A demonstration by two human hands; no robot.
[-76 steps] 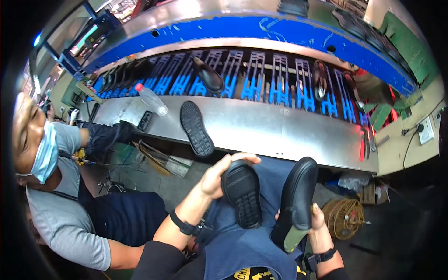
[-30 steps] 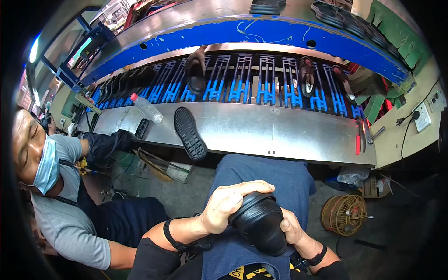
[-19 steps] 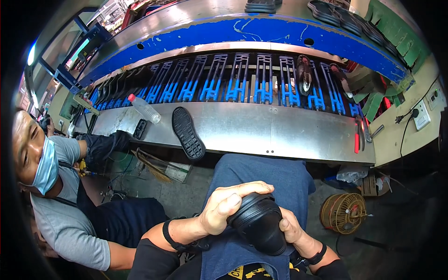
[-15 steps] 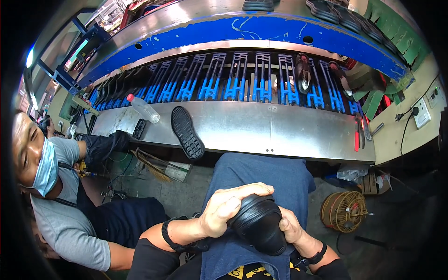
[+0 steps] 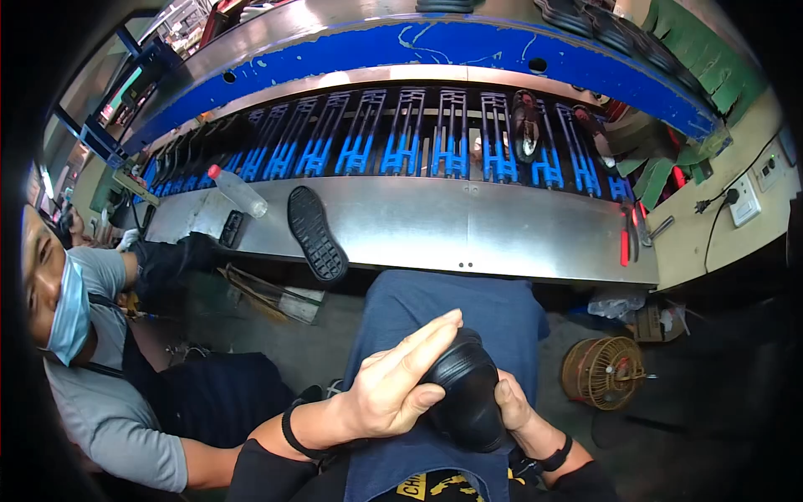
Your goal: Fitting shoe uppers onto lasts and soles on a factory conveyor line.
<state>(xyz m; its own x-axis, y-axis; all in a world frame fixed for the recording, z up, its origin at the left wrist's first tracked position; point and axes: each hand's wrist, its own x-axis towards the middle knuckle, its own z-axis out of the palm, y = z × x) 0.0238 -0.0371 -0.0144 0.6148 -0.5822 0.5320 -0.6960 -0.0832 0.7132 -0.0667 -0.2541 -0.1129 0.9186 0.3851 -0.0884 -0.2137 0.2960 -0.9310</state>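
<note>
A black leather shoe rests over my lap, its rounded, smooth end toward me. My left hand lies along its left side, fingers stretched out straight and thumb near the leather. On the other side my right hand grips the shoe; the thumb shows and its other fingers are hidden beneath. Beyond my knees, a black shoe sole lies tread up on the metal bench, its near end over the edge.
A clear bottle with red cap lies on the bench, red-handled pliers at its right end. Blue racks run behind. A masked person sits at my left. A round wicker basket stands on the floor at right.
My left fingers have straightened and lifted from their bend over the shoe's top. The right hand keeps its grip. The whole view has shifted slightly.
</note>
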